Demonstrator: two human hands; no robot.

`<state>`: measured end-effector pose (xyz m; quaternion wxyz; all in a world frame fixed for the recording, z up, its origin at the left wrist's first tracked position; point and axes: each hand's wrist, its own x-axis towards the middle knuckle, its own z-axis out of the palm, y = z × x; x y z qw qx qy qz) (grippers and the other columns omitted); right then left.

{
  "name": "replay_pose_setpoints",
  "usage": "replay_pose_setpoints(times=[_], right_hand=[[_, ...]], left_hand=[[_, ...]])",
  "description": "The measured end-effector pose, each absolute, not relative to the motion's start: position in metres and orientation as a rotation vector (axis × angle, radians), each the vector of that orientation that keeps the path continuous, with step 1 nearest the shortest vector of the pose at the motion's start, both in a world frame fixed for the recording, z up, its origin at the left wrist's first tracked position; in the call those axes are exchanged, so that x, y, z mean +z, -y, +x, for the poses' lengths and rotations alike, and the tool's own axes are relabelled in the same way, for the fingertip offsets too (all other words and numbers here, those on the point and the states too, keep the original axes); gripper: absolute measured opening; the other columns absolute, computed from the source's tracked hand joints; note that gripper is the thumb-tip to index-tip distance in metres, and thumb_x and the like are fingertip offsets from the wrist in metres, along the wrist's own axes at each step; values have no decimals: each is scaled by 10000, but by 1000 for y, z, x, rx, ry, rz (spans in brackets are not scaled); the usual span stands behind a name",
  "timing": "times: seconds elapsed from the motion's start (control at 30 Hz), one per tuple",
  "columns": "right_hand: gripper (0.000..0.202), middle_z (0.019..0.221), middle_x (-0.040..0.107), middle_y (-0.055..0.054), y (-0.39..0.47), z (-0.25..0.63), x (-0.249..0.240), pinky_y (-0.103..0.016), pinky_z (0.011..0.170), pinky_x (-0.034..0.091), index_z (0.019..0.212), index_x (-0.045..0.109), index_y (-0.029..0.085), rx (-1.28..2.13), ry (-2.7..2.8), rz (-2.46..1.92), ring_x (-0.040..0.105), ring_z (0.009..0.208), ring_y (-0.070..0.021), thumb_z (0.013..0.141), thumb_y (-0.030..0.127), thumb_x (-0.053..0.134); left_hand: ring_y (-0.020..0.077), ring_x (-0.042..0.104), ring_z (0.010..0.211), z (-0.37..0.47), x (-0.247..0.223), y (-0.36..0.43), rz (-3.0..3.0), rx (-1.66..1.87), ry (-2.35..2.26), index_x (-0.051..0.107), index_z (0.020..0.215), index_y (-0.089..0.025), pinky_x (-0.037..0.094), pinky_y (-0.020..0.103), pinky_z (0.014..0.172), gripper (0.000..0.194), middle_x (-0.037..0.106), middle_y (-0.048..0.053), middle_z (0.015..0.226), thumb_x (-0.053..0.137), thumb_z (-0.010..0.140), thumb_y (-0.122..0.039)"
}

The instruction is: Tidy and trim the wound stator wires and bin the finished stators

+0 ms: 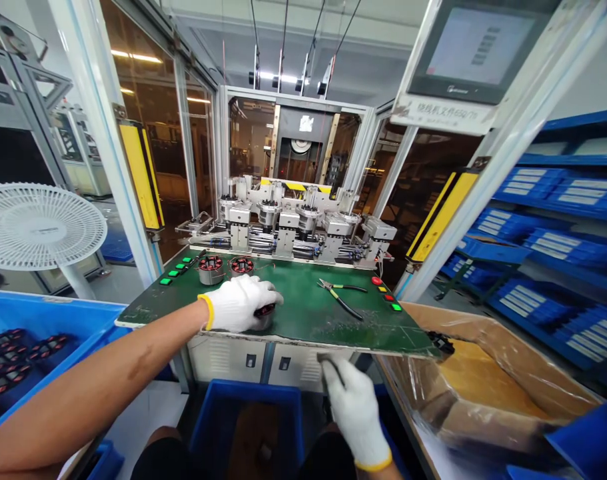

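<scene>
Gloved left hand (240, 303) covers a wound stator (264, 313); monitor label (443, 113) unreadable.

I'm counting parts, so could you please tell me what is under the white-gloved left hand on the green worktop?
Under the left hand sits a round metal part with red-and-black windings; only its right edge shows, the rest is covered.

My white-gloved left hand (240, 303) covers a round copper-wound stator (264, 313); my gloved right hand (350, 407) hangs at five o'clock below the green worktable (303, 313).
</scene>
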<state>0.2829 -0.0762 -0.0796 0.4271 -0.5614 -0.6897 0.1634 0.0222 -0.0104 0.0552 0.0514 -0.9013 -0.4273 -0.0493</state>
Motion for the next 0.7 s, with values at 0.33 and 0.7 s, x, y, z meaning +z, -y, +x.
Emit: replay_pose_setpoints(times=[0.33,0.7], right_hand=[[333,1140,650,-66,61,200,3,-374,827,527,1244,562,207,55,2167,-1402,655,922,-242,946,214,413],[272,900,680,-49,24,190,-11,-313,679,458,1097,611,243,-233,2351,-1643,652,777,-234,981,308,374]], left_hand=[[242,595,1047,12,43,5,-2879,-423,1570,554,1217,-318,476,321,829,557,607,8,1202,666,674,-365],[239,585,1098,7,38,2,-2902,-564,1629,565,1214,-324,468,306,849,569,608,-12,1240,662,653,-323]])
